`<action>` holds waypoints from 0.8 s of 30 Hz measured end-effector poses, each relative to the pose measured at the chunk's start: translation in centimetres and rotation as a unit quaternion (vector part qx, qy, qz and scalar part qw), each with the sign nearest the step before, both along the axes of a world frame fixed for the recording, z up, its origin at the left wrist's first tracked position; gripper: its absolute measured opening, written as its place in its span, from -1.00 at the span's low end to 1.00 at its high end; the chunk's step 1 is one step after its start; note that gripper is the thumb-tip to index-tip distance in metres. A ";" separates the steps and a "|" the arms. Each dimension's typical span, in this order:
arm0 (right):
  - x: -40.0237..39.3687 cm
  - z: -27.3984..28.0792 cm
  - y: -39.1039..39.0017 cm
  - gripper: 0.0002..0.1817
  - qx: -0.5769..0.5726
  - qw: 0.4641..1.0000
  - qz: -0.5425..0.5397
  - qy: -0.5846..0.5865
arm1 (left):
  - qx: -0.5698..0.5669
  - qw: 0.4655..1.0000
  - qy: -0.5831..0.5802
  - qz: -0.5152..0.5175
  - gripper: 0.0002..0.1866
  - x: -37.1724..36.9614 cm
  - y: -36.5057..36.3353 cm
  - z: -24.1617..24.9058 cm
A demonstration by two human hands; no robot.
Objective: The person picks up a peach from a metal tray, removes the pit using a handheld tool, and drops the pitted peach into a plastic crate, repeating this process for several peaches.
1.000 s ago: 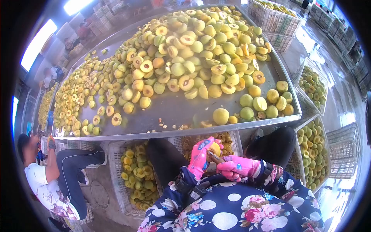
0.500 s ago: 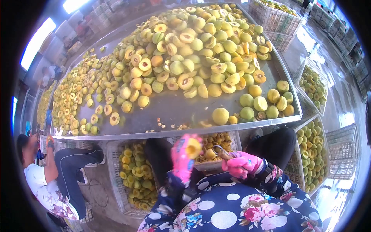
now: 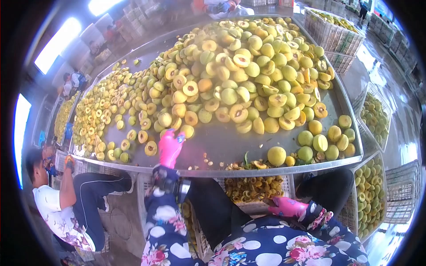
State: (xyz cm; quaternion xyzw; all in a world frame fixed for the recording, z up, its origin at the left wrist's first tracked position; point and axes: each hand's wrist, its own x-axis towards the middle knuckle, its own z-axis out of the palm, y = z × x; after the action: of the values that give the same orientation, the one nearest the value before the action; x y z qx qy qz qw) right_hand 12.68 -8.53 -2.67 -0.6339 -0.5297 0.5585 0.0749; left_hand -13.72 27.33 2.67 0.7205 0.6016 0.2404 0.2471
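Observation:
My left hand (image 3: 171,150), in a pink glove, reaches over the metal table with its fingers apart. Its fingertips are right at a yellow peach half (image 3: 187,131) on the near edge of a big heap of halved peaches (image 3: 228,95), many showing brown pits or pit hollows. Low in front of my body, my gloved right hand (image 3: 288,207) is closed around the handle of a pitting knife (image 3: 269,201); its curved metal end is hard to see against the crate of brown pits and scraps (image 3: 288,188) beneath.
The metal table's raised rim (image 3: 222,172) runs across in front of me. Loose peaches (image 3: 320,142) lie at its right corner. A crate of peach halves (image 3: 370,195) stands by my right leg, with an upturned crate (image 3: 403,190) beyond. A person (image 3: 62,199) sits at left.
My left hand has moved from over the scrap crate up to the heap; the peach half it held is gone from it. The right hand has lowered slightly. The view has shifted.

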 end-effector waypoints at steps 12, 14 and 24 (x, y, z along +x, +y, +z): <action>0.1 4.9 0.8 -0.74 -0.131 0.927 -0.224 0.271 | -0.354 0.707 -0.589 -0.167 -0.57 1.9 -4.8 0.9; -0.2 7.8 1.8 -0.74 -0.108 0.915 -0.225 0.316 | -0.390 0.617 -0.662 -0.170 -0.59 3.4 -9.3 3.5; -1.4 12.1 2.0 -0.67 0.011 0.882 -0.260 0.392 | -0.468 0.520 -0.709 -0.091 -0.59 8.8 -20.0 4.8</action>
State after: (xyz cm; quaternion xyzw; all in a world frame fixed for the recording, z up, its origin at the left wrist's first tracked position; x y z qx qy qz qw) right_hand 11.29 -6.57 9.44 -0.4776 -0.2788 0.7161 0.4259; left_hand -4.92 7.33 7.47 0.1435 0.1850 0.3316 0.9139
